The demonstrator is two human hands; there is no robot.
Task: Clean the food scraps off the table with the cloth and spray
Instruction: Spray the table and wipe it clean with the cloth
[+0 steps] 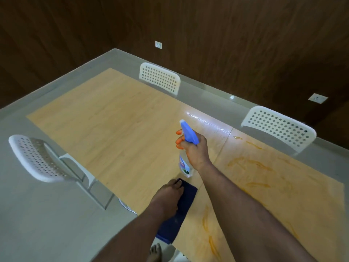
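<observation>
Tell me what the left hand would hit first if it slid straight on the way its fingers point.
Probably the spray bottle, held by the right hand just beyond the left hand on the cloth; depth is unclear.

Tabletop (pixel 117 118): far and left stretches bare wood, open to passage. Obstacles: spray bottle (pixel 186 148) held upright at centre; dark cloth (pixel 184 203) on near edge. White chairs (pixel 160 77) line far and left sides.
</observation>
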